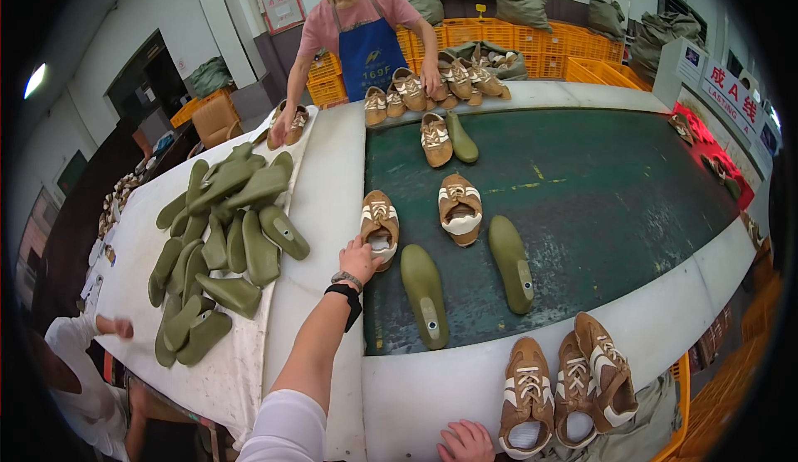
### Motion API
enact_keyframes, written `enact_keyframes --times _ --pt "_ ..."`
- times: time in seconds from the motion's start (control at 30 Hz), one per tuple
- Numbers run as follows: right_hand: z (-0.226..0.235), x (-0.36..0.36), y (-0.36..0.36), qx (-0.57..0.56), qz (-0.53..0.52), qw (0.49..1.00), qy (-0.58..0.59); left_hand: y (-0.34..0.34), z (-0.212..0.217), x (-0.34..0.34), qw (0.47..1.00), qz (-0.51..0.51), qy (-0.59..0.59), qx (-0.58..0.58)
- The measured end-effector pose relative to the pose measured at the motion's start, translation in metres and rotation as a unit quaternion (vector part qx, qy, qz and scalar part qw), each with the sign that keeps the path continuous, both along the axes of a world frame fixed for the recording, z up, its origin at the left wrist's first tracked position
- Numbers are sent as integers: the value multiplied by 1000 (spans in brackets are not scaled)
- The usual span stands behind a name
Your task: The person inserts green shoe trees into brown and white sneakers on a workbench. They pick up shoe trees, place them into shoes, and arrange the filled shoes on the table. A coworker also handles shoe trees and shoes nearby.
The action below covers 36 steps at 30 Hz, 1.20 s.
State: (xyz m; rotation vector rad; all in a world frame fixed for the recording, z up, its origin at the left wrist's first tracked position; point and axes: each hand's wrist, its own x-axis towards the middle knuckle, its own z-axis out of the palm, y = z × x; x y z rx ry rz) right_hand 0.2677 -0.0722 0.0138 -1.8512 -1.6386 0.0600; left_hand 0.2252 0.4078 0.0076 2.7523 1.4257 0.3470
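Note:
My left hand [360, 261], with a band at its wrist, reaches forward and grips the heel of a brown sneaker [380, 219] with white stripes and laces. That sneaker stands on the left border of the green belt [582, 213]. Beside it are a second brown sneaker [460, 209] and two green shoe lasts, one nearer [424, 296] and one to the right [510, 264]. My right hand [465, 443] lies at the near white edge with its fingers apart, holding nothing. Right of it, three brown sneakers [527, 395] stand together.
Many green lasts [220, 221] are heaped on the white table at left. Across the belt, a person in a blue apron [366, 59] handles shoes beside a row of sneakers [407, 88]. Another person's arm [116, 326] shows at lower left. Orange crates [544, 42] line the back.

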Motion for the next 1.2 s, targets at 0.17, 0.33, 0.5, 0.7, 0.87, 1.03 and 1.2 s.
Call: enact_keyframes --times 0.17,0.33,0.5,0.7,0.87,1.03,1.2 --pt "1 -1 1 0 -2 1000 0 -1 1 -1 1000 7 13 0" --pt "1 -2 1 -2 0 1000 0 -5 -6 -4 1000 14 -3 -6" --pt "0 -3 2 -12 10 1000 1 -8 -15 -8 998 39 -39 -21" --pt "1 -5 4 -4 14 1000 -4 -2 -5 -20 997 50 -58 -23" --pt "4 -5 6 -14 16 1000 -10 44 25 -62 985 119 -29 120" --pt "6 -11 8 -43 20 999 -20 92 40 -123 960 274 -52 -33" --pt "2 -16 11 -64 8 997 -37 118 23 -136 921 263 -241 -161"
